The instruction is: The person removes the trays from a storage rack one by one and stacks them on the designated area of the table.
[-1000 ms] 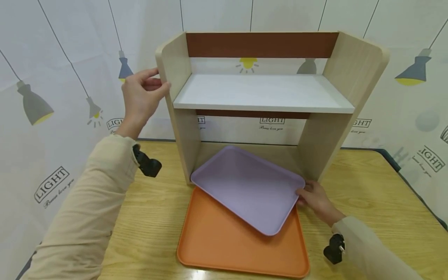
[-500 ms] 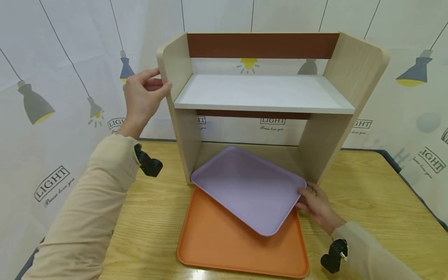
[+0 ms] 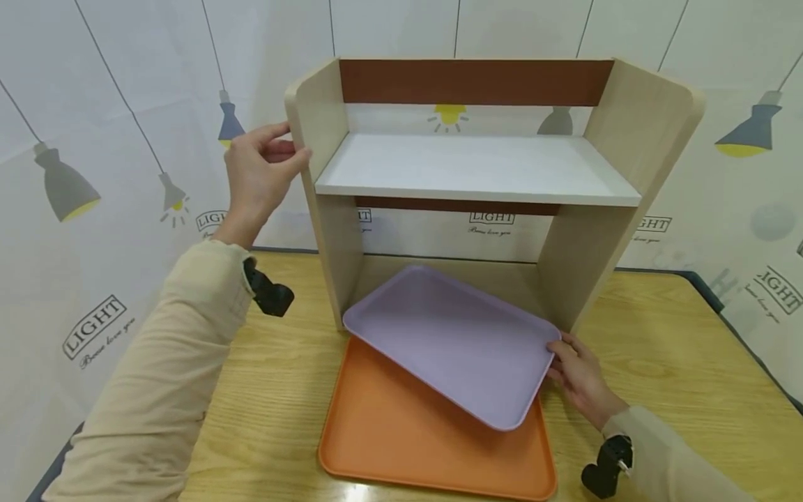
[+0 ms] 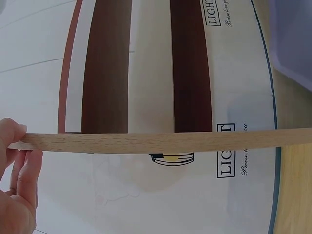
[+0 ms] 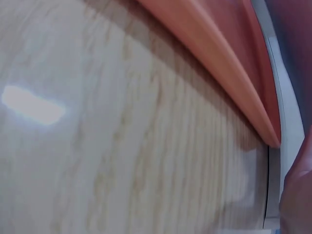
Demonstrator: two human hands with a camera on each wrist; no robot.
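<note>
A small wooden shelf unit (image 3: 477,164) with a white middle board stands on the table. My left hand (image 3: 258,174) pinches the front edge of its left side panel (image 4: 146,143) between thumb and fingers. The right hand (image 3: 583,376) grips the right corner of a purple tray (image 3: 452,341), thumb on top of the rim and fingers beneath. That tray lies turned at an angle, its back part inside the lower compartment and its front corner over an orange tray (image 3: 433,446). The orange tray is flat on the table in front of the unit.
The wooden table (image 3: 270,390) reaches out on both sides of the shelf unit. Behind it hangs a white wall covering (image 3: 157,56) printed with lamps and words. A black wrist camera (image 3: 272,296) sits on the left sleeve, another on the right.
The purple tray's right corner has shifted slightly right and toward me, together with my right hand. The left hand keeps its hold on the side panel.
</note>
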